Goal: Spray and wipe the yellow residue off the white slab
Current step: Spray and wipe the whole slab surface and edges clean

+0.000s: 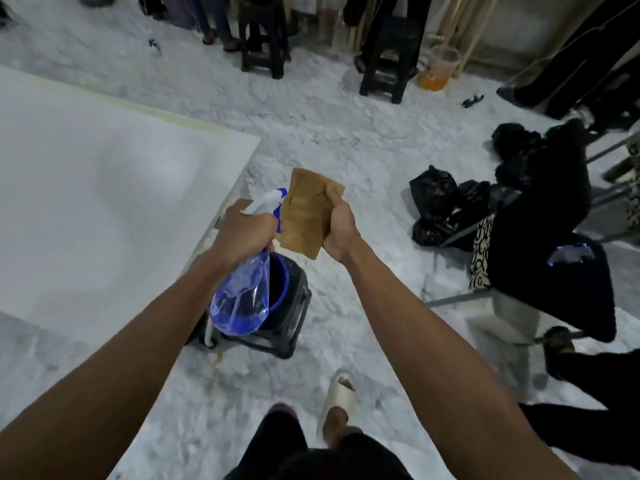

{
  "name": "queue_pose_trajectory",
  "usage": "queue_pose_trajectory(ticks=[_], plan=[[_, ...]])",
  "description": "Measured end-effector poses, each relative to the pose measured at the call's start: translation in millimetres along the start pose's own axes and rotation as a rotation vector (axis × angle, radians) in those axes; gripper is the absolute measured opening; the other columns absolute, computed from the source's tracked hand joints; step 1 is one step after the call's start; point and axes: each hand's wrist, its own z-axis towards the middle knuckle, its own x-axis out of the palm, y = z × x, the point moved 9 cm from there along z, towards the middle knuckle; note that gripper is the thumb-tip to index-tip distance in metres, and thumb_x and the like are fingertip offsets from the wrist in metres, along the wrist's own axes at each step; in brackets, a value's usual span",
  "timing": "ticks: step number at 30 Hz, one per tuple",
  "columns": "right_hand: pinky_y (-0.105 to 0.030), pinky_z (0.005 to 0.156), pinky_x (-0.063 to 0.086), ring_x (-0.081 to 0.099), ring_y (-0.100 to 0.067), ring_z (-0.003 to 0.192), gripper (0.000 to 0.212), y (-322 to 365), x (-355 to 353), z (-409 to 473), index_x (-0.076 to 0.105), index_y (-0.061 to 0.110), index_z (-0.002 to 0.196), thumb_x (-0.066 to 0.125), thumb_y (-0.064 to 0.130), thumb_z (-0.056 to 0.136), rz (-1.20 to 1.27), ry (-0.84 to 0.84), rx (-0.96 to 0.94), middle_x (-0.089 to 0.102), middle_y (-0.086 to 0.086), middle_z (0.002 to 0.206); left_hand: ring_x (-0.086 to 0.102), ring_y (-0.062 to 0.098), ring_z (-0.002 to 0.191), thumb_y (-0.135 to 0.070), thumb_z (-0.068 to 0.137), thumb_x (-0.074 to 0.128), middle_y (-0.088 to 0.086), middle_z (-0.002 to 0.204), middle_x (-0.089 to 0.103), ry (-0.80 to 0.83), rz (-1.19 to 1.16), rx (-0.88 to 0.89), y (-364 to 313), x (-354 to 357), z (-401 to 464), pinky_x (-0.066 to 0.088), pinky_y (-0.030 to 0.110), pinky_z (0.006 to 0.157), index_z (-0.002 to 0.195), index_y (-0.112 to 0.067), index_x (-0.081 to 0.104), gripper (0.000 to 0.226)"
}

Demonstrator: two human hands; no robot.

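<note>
Marble floor point(329, 133) is lying under everything. Left hand point(242, 233) is gripping one spray bottle point(244, 292) by its neck; half full, probably light and sloshy. Right hand point(337, 226) is pinching one floppy brown cloth point(306, 213) beside the nozzle. One stiff white slab point(104, 202) is sitting left, yellow residue point(187, 121) streaking its far edge.

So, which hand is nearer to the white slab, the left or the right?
Left. The left hand, gripping the spray bottle, is just beside the white slab's right edge; the right hand, holding the brown cloth, is farther right, over the floor.
</note>
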Motion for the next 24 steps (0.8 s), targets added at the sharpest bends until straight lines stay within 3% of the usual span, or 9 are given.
queue_pose_trajectory(ticks=[1, 4, 7, 11, 16, 19, 24], plan=[[-0.046, 0.101, 0.051, 0.061, -0.033, 0.121, 0.06, 16, -2, 17, 0.057, 0.005, 0.135, 0.035, 0.051, 0.104, -0.02, 0.02, 0.009, 0.063, -0.017, 0.132, 0.075, 0.027, 0.063, -0.007, 0.078, 0.056, 0.019, 0.057, 0.066, -0.013, 0.006, -0.019, -11, 6, 13, 0.06, 0.034, 0.065, 0.088, -0.002, 0.07, 0.018], [-0.042, 0.095, 0.054, 0.064, -0.031, 0.116, 0.054, 65, -4, 67, 0.062, 0.009, 0.125, 0.034, 0.051, 0.104, -0.099, 0.038, 0.035, 0.067, -0.014, 0.125, 0.06, 0.01, 0.037, -0.005, 0.085, 0.056, 0.014, 0.061, 0.059, -0.056, 0.0, -0.012, -52, 17, 58, 0.05, 0.02, 0.048, 0.087, -0.006, 0.063, 0.007], [-0.045, 0.102, 0.051, 0.063, -0.032, 0.119, 0.052, 109, 3, 137, 0.062, 0.009, 0.124, 0.036, 0.05, 0.104, -0.142, 0.083, 0.056, 0.066, -0.015, 0.127, 0.059, 0.019, 0.041, -0.009, 0.08, 0.053, 0.014, 0.052, 0.061, -0.077, -0.012, -0.026, -85, 24, 122, 0.05, 0.03, 0.055, 0.085, 0.002, 0.07, 0.021], [-0.048, 0.104, 0.049, 0.066, -0.031, 0.112, 0.055, 157, 36, 245, 0.06, 0.007, 0.13, 0.042, 0.051, 0.102, -0.234, 0.159, 0.09, 0.069, -0.013, 0.12, 0.058, 0.021, 0.041, -0.003, 0.076, 0.051, 0.01, 0.044, 0.059, -0.161, -0.03, -0.054, -116, 21, 221, 0.047, 0.026, 0.05, 0.068, -0.002, 0.061, 0.013], [-0.041, 0.083, 0.058, 0.072, -0.026, 0.093, 0.05, 200, 86, 377, 0.067, 0.012, 0.113, 0.039, 0.052, 0.103, -0.292, 0.21, 0.169, 0.076, -0.008, 0.101, 0.055, 0.012, 0.034, -0.005, 0.084, 0.052, 0.007, 0.041, 0.056, -0.285, -0.102, -0.113, -156, -3, 335, 0.044, 0.019, 0.041, 0.068, 0.0, 0.061, 0.019], [-0.039, 0.079, 0.058, 0.073, -0.022, 0.087, 0.049, 220, 126, 433, 0.068, 0.016, 0.108, 0.036, 0.053, 0.103, -0.356, 0.268, 0.22, 0.077, -0.004, 0.093, 0.052, 0.008, 0.034, -0.007, 0.09, 0.053, 0.002, 0.039, 0.054, -0.348, -0.167, -0.136, -180, -29, 386, 0.045, 0.017, 0.041, 0.073, 0.0, 0.063, 0.021], [-0.034, 0.069, 0.056, 0.072, -0.018, 0.081, 0.046, 242, 219, 525, 0.068, 0.017, 0.099, 0.037, 0.051, 0.104, -0.45, 0.383, 0.317, 0.075, -0.003, 0.089, 0.053, 0.011, 0.032, -0.009, 0.09, 0.055, 0.005, 0.04, 0.054, -0.467, -0.233, -0.248, -194, -87, 470, 0.044, 0.021, 0.044, 0.062, -0.001, 0.058, 0.029]])
